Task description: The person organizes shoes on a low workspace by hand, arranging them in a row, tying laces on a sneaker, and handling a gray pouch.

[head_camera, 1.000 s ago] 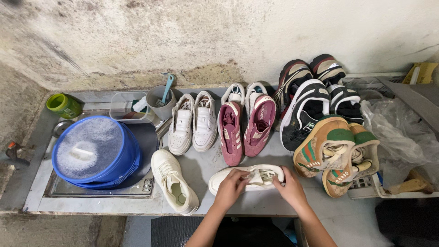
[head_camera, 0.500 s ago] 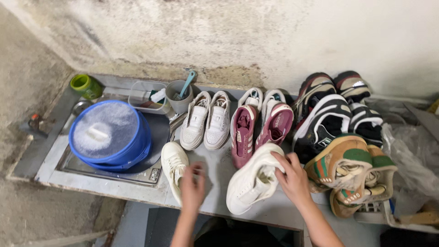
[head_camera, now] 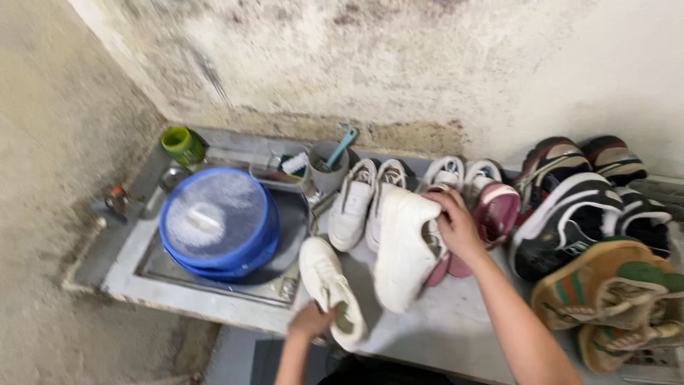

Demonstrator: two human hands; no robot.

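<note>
Right hand (head_camera: 456, 227) fingers clamp lifted white sneaker (head_camera: 405, 246); left hand (head_camera: 311, 321) fingers grip second white sneaker (head_camera: 329, 286) on tabletop (head_camera: 434, 335).

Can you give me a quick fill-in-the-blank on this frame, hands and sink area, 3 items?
1. The right hand holds a ____ sneaker lifted above the counter.
2. The left hand grips the heel end of the other white sneaker, which lies on the counter just right of the ____.
3. The foamy water sits in a ____ basin inside the sink.

Missing words: white; sink; blue
</note>
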